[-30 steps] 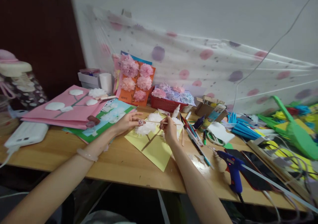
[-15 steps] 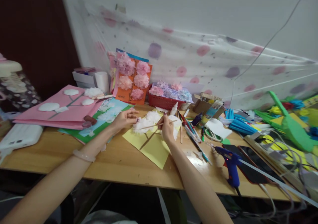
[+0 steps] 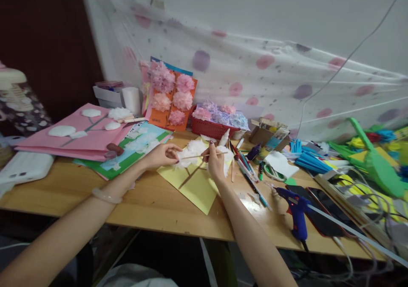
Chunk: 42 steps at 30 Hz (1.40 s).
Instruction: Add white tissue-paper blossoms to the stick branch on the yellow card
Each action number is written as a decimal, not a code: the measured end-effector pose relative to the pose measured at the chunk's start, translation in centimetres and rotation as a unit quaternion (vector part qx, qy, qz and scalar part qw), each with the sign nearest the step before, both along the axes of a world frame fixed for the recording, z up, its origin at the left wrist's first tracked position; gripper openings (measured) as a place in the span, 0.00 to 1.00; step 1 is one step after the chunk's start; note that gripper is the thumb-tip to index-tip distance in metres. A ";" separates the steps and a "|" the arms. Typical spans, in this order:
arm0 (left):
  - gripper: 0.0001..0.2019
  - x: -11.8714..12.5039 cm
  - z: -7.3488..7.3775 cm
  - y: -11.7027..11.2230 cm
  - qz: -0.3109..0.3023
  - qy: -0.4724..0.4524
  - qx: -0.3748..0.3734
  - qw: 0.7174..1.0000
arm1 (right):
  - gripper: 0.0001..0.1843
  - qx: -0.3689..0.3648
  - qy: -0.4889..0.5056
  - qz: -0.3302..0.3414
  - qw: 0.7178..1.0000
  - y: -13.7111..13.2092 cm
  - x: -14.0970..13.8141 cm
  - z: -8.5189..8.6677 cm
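Observation:
My right hand (image 3: 214,161) is closed around a thin wooden stick (image 3: 193,156), which lies nearly level above white fluffy tufts (image 3: 192,147) that look like cotton wool or tissue. My left hand (image 3: 163,155) is at the left edge of these tufts, fingers curled in toward the thumb. Whatever may be between its fingertips is too small to make out. Beneath the tufts is a yellow paper sheet (image 3: 199,193) with a brown branching stem on it. Part of the tufts is hidden behind my right hand.
A blue glue gun (image 3: 296,212) and dark phones (image 3: 333,208) lie on the right. Pens (image 3: 251,176) are beside my right hand. Pink paper (image 3: 86,149) with white ovals is on the left. Behind stand a red basket (image 3: 210,130) of paper flowers and a white glue bottle (image 3: 224,138).
My left hand's fingers have curled in from a more stretched pose. My right hand still holds the stick in nearly the same place. The view has shifted slightly.

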<state>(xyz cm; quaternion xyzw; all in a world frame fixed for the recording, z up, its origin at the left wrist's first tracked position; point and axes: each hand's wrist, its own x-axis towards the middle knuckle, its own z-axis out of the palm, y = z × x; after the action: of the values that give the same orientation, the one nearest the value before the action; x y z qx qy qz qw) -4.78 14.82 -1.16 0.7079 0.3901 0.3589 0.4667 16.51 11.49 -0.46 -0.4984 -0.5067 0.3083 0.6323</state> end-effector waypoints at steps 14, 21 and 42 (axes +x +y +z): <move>0.19 0.0 0.1 -0.1 0.016 0.024 0.020 0.999 | 0.32 0.031 -0.028 0.029 0.999 -0.6 -0.8 -0.3; 0.22 0.0 0.1 -0.2 0.009 0.033 0.024 0.999 | 0.33 0.030 -0.068 0.031 0.997 -0.9 -1.0 -0.2; 0.12 -4.4 1.8 1.6 0.310 0.306 0.314 0.844 | 0.25 0.008 0.164 -0.029 0.986 0.4 0.6 0.1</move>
<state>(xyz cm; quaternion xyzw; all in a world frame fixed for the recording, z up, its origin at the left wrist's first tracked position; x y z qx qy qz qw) -9.14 16.38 0.68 0.7329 0.5785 0.3530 -0.0589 17.15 11.87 -0.37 -0.4504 -0.3837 0.3629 0.7198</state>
